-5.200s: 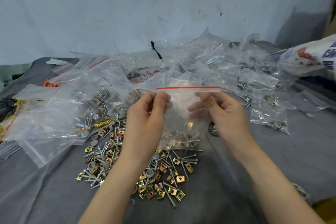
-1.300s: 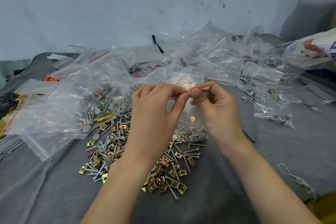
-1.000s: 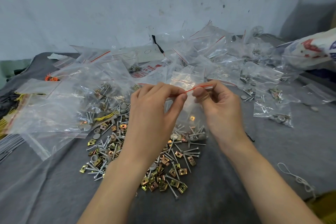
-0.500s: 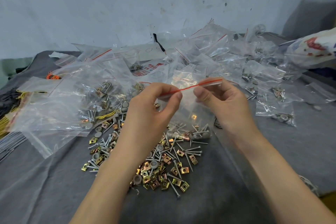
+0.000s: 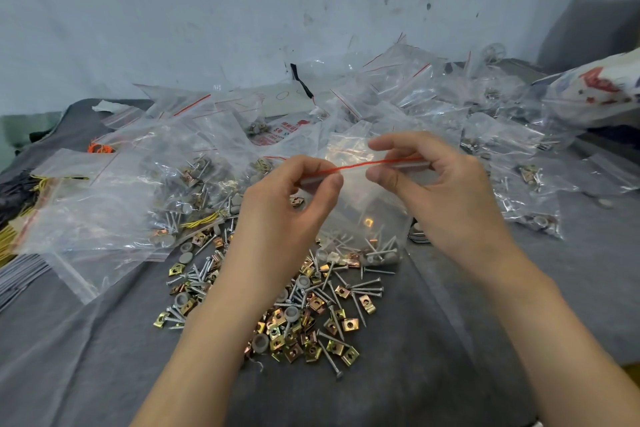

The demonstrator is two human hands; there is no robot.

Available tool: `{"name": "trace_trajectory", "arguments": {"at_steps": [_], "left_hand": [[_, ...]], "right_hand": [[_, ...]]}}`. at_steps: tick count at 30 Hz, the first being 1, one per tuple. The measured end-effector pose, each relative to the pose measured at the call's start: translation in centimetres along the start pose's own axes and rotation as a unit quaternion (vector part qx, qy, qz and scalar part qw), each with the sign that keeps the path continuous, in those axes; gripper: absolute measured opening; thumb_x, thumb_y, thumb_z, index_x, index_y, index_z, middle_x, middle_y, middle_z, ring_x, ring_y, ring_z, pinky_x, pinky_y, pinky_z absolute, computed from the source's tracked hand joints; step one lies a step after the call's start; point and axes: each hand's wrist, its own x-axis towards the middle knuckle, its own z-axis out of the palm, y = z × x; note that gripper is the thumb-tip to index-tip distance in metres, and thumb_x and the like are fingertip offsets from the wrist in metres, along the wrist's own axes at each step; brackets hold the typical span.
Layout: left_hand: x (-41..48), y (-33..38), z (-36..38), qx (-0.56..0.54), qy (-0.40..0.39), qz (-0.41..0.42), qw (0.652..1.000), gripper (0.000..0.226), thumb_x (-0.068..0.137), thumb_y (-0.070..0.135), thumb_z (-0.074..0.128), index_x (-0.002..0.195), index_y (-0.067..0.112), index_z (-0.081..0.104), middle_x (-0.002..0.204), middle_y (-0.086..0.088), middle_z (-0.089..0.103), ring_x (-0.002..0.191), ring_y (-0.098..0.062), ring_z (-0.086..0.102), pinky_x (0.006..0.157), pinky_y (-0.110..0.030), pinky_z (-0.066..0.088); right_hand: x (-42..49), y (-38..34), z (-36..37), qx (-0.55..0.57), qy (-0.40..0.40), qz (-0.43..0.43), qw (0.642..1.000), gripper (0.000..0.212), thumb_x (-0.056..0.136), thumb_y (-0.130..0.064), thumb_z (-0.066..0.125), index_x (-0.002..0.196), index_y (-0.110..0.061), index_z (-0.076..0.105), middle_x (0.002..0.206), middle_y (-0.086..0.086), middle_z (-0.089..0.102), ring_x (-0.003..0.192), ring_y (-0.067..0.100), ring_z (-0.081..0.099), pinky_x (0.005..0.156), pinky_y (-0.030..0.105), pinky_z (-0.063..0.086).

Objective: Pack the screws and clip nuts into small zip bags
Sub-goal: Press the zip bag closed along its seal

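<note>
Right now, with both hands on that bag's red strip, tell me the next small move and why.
Probably slide the left hand along the red zip strip toward the right hand, pinching the seal shut. Both hands pinch the strip near its ends, the zip bag hangs between them, and screws and clip nuts already sit at its bottom, so sealing looks like what remains.

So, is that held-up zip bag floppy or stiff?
Probably floppy: the zip bag is thin clear film, hanging below the red strip the left hand and right hand pinch. Likely bottom-heavy, as screws and clip nuts bunch at its base.
</note>
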Motion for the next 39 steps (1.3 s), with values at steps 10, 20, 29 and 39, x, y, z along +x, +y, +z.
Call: {"name": "trace_trajectory", "arguments": {"at_steps": [10,20,29,39], "left_hand": [[0.2,-0.5,-0.8,-0.011,0.007,-0.033,0.999,0.005,0.091,0.028,0.069,0.088,0.032,0.072,0.081,0.012,0.071,0.08,-0.003,0.064,0.078,-0.014,0.047],[0.5,-0.7,-0.8,-0.066,0.035,-0.072,0.995,0.015,0.092,0.021,0.068,0.083,0.032,0.069,0.074,0.018,0.067,0.067,0.004,0.057,0.064,-0.008,0.041],[0.5,-0.7,-0.9,-0.068,0.051,-0.092,0.992,0.021,0.091,0.016,0.069,0.078,0.032,0.067,0.075,0.015,0.069,0.064,0.004,0.057,0.062,-0.006,0.042],[0.5,0.3,-0.8,0.09,0.032,-0.035,0.995,0.011,0.096,0.037,0.058,0.106,0.033,0.063,0.102,0.023,0.063,0.097,0.005,0.055,0.084,-0.012,0.041]], "right_hand": [[0.1,0.3,-0.1,0.013,0.005,-0.001,1.0,0.037,0.087,-0.016,0.075,0.105,-0.047,0.066,0.09,-0.028,0.065,0.09,-0.003,0.063,0.083,0.009,0.045],[0.1,0.9,-0.2,0.048,0.018,0.007,0.999,0.042,0.089,-0.014,0.074,0.105,-0.051,0.065,0.088,-0.022,0.067,0.084,-0.002,0.062,0.078,0.008,0.043],[0.0,0.8,-0.2,0.077,0.014,0.012,0.997,0.041,0.093,-0.006,0.066,0.111,-0.043,0.064,0.086,-0.015,0.073,0.091,0.006,0.067,0.09,0.021,0.05],[0.2,0.6,0.3,0.112,0.047,0.02,0.992,0.032,0.081,-0.027,0.074,0.109,-0.04,0.066,0.089,-0.007,0.076,0.085,0.008,0.069,0.084,0.023,0.052]]}}
